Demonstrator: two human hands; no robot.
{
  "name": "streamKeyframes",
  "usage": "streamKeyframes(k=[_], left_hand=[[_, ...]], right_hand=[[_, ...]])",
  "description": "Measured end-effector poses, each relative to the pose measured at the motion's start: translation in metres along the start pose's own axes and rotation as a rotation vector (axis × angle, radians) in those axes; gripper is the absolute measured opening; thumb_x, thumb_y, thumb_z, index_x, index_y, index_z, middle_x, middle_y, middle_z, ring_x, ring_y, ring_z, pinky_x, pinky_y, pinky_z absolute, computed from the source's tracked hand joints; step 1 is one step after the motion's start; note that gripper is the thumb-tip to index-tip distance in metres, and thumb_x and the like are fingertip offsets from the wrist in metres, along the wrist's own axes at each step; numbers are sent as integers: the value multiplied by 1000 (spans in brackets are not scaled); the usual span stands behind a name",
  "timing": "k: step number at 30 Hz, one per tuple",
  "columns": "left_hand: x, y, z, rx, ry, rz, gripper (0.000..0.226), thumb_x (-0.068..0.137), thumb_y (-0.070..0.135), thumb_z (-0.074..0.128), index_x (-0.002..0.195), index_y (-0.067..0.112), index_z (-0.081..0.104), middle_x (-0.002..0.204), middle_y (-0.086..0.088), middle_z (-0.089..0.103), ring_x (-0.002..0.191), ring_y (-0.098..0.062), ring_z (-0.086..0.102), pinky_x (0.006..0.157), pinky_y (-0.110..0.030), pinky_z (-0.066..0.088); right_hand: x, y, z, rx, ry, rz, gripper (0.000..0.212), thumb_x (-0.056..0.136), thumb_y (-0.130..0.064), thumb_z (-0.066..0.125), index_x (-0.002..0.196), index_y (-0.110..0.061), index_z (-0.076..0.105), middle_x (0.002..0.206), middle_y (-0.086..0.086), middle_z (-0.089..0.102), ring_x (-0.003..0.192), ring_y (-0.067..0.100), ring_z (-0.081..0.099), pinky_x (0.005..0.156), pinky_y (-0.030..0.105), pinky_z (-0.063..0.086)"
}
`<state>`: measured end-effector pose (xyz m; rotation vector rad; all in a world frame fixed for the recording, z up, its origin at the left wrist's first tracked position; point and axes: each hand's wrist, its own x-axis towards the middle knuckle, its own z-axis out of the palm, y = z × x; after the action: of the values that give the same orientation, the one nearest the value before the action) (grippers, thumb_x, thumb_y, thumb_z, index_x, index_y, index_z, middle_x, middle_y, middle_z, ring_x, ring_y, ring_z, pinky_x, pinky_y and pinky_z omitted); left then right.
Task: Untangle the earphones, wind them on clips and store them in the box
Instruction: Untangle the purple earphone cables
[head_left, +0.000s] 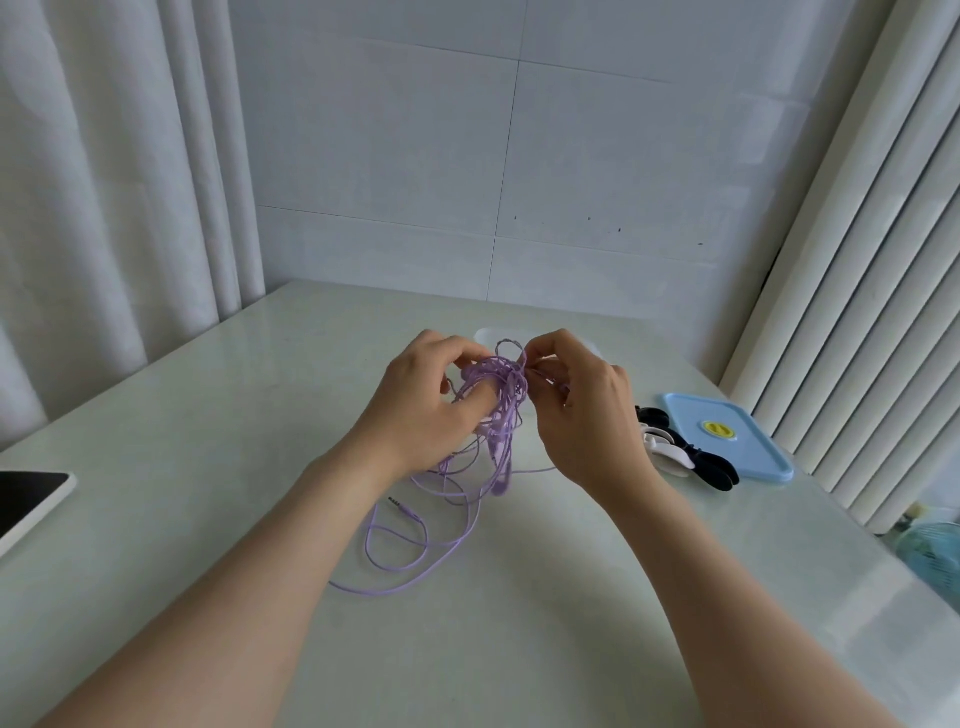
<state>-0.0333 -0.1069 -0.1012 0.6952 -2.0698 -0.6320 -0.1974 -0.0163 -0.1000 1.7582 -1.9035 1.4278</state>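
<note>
Surface: pale glossy worktop (208, 467), white tiled wall (415, 156) behind.
Writing: yellow sticker (716, 428) on the light-blue plastic lid (753, 457) at 3 o'clock; its print is unreadable.
Clips: black and white cable clips (670, 449), touching the lid's left edge.
Earphones: tangled lilac earphone cable (498, 395), held up at centre, with loops trailing to 6 o'clock.
Left hand (421, 405): fingers curled into the tangle.
Right hand (576, 410): pinches a strand.

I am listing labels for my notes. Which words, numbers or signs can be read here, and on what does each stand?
Yellow sticker on the blue lid: dark marks, too small and blurred to read.
Purple earphones, clips, dark screen: no text visible.
</note>
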Motion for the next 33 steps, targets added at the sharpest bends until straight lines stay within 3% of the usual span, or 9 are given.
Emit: streamKeyframes(k=[3, 6, 10, 14, 16, 22, 26, 30, 33], left_hand=[[-1, 1, -2, 1, 22, -7, 14, 89, 40, 75, 100, 33, 71, 103, 16, 65, 88, -2, 53, 75, -13, 36], [-2, -1, -4, 36, 58, -24, 22, 84, 49, 76, 94, 34, 64, 98, 23, 66, 100, -4, 48, 90, -29, 37], [-2, -3, -5, 113, 96, 4, 24, 82, 53, 77, 95, 37, 66, 97, 28, 67, 109, -12, 47, 94, -34, 28], [2, -7, -8, -3, 128, 70, 20, 82, 42, 87, 97, 34, 78, 88, 17, 70, 91, -10, 60, 84, -39, 54], [3, -8, -9, -43, 114, 72, 12, 86, 38, 84, 92, 31, 78, 83, 17, 72, 86, -7, 65, 83, -34, 54], [0, -12, -1, 260, 128, 124, 4, 101, 30, 64, 99, 32, 63, 83, 20, 63, 92, -15, 62, 91, -38, 35], [-1, -12, 0, 156, 114, 134, 7, 103, 17, 54, 104, 22, 58, 85, 7, 66, 66, -20, 67, 81, -52, 55], [2, -12, -3, 126, 174, 136, 8, 100, 13, 62, 102, 20, 66, 83, 11, 71, 78, -12, 69, 77, -39, 57], [2, -9, -3, 53, 156, 67, 9, 100, 14, 63, 101, 22, 68, 86, 10, 73, 75, -7, 71, 73, -31, 57]], right_hand=[[-1, -2, -1, 61, -24, 17, 11, 100, -10, 63, 101, -21, 60, 65, -14, 68, 52, 15, 48, 54, 30, 36], [-1, -4, -1, 94, -7, 34, 11, 97, -14, 68, 100, -24, 65, 79, -14, 73, 65, 11, 62, 64, 30, 47], [1, -4, -4, 56, -8, 76, 15, 90, -10, 74, 95, -24, 75, 86, -22, 74, 91, -5, 66, 73, 7, 41], [1, -2, -4, -58, 25, 91, 21, 88, -19, 69, 87, -40, 67, 81, -21, 72, 96, 8, 65, 90, 46, 50], [1, -5, -4, -94, 1, 106, 24, 89, -23, 64, 85, -47, 58, 74, -20, 73, 99, 7, 66, 99, 50, 43], [-2, -8, -4, 18, -208, 129, 19, 101, -16, 54, 100, -31, 67, 73, -24, 73, 86, 6, 70, 98, 58, 48], [-3, -11, -3, 60, -246, 138, 16, 103, -20, 53, 99, -26, 68, 71, -19, 75, 81, 6, 71, 91, 45, 50], [-4, -14, -6, 101, -225, 106, 13, 99, -23, 67, 89, -21, 76, 70, -11, 76, 70, 1, 70, 63, 13, 41], [-3, -12, -7, 81, -263, 89, 10, 97, -28, 74, 91, -23, 80, 79, -14, 77, 83, -2, 71, 69, 7, 44]])
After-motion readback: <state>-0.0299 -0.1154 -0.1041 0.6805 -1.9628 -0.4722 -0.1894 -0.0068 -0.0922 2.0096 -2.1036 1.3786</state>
